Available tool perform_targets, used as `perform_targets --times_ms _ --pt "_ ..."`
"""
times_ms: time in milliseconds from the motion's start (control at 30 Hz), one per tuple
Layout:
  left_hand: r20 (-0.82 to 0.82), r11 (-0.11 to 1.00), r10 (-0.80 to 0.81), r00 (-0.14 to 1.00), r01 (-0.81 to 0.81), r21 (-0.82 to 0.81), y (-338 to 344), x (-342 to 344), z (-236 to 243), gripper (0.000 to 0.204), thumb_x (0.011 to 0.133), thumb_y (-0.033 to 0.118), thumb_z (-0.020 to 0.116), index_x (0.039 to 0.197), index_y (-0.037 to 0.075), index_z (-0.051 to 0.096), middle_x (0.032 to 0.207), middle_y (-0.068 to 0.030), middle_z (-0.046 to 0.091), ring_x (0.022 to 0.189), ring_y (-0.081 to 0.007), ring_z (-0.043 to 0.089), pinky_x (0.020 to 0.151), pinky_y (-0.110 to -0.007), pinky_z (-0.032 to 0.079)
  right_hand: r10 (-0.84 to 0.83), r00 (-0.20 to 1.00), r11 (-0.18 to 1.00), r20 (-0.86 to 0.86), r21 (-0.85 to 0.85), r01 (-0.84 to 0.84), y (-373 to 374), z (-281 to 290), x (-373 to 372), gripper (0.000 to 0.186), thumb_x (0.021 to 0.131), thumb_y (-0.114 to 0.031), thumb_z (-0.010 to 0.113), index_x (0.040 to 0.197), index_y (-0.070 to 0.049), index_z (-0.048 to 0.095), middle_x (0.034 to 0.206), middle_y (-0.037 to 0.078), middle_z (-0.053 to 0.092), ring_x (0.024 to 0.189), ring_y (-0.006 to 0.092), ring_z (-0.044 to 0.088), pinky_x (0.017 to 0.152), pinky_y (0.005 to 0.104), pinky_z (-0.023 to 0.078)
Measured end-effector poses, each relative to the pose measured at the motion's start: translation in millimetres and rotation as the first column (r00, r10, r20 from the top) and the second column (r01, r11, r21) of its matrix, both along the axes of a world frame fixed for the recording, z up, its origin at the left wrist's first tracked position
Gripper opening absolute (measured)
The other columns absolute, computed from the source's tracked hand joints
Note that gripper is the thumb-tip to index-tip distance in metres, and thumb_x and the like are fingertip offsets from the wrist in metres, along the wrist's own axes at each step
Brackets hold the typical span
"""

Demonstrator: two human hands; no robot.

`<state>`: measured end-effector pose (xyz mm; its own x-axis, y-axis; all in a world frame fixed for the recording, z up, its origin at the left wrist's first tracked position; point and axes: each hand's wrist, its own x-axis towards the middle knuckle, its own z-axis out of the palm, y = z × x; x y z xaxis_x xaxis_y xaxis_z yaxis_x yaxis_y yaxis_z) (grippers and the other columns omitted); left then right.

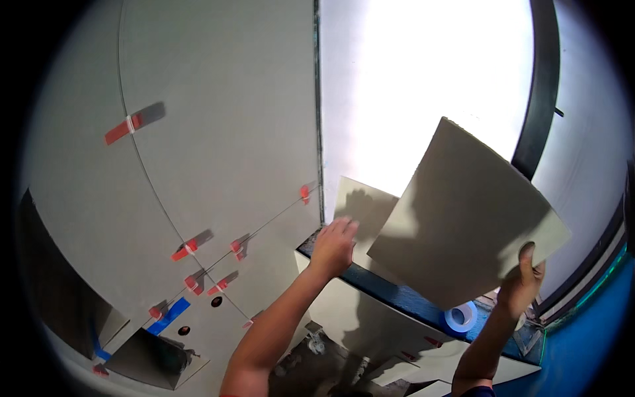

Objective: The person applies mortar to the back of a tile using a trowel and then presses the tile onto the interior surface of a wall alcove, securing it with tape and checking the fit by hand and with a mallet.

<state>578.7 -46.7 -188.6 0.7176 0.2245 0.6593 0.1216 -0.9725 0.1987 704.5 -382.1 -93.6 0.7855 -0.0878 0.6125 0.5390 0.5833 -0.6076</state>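
Note:
In my right hand [522, 281] is a large grey-beige tile [463, 218], gripped at its lower right edge with the thumb on the near face. The tile is tilted, held up before the bright window. My left hand [336, 245] is at the left edge of a smaller tile piece [364, 202] that stands on the window ledge behind the large tile. Its fingers are slightly bent and a little apart, and a hand shadow falls on the piece. I cannot tell whether they touch it. The large tile hides the piece's right part.
A roll of tape [461, 317] sits on the dark ledge [397, 291]. Red levelling wedges [192, 284] sit in the wall tile joints on the left, near blue tape [169, 316], two round holes and a square opening [149, 357]. The window frame [539, 99] stands right.

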Motion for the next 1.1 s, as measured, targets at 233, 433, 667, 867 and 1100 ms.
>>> perform_targets --times_ms 233,433,667,867,1100 --pt "0.103 0.952 -0.063 0.993 0.029 0.303 5.6 126.7 7.7 0.056 0.079 0.006 0.053 0.134 0.003 0.045 0.135 -0.0221 0.045 0.13 -0.0394 0.041 0.11 -0.05 0.03 -0.168 0.986 0.986 -0.01 0.005 0.168 -90.7 -0.8 -3.7 0.032 0.092 -0.019 0.07 0.118 -0.003 0.061 0.093 -0.003 0.062 0.085 0.0046 0.052 0.08 0.023 0.04" --pt "0.092 0.965 -0.055 0.994 0.029 0.261 5.2 139.1 14.4 0.053 0.072 0.003 0.055 0.124 0.003 0.046 0.123 -0.0209 0.048 0.12 -0.0388 0.045 0.107 -0.052 0.031 -0.222 0.973 0.975 0.067 0.03 0.221 -89.1 13.4 1.0 0.019 0.091 -0.017 0.071 0.104 -0.004 0.066 0.082 -0.004 0.057 0.077 0.0051 0.047 0.074 0.0212 0.036" --pt "0.003 0.954 -0.016 1.0 0.015 0.298 9.3 97.3 27.4 0.052 0.068 0.007 0.061 0.118 0.006 0.044 0.115 -0.0139 0.046 0.114 -0.0331 0.045 0.108 -0.056 0.027 -0.349 0.934 0.936 -0.083 0.019 0.351 -112.8 18.9 23.2 0.043 0.086 -0.025 0.076 0.119 0.0 0.064 0.107 0.005 0.068 0.104 0.014 0.059 0.095 0.0273 0.041" --pt "-0.25 0.968 -0.15 0.956 0.193 0.158 17.6 66.9 59.3 0.026 0.064 0.006 0.072 0.088 0.01 0.061 0.091 -0.0089 0.06 0.093 -0.0309 0.058 0.087 -0.044 0.044 -0.447 0.893 0.894 -0.051 -0.002 0.448 -104.4 41.4 18.9 0.038 0.084 -0.027 0.078 0.108 -0.001 0.067 0.092 0.003 0.065 0.09 0.0113 0.059 0.083 0.0259 0.044" --pt "-0.273 0.949 -0.211 0.939 0.263 0.172 16.0 37.8 60.4 0.016 0.066 0.003 0.069 0.075 0.008 0.057 0.078 -0.0073 0.06 0.08 -0.0297 0.061 0.067 -0.041 0.046 -0.306 0.948 0.948 -0.092 -0.121 0.294 -39.8 11.2 31.2 0.031 0.085 -0.024 0.077 0.103 -0.001 0.067 0.085 0.0 0.064 0.072 0.007 0.053 0.065 0.0227 0.041"
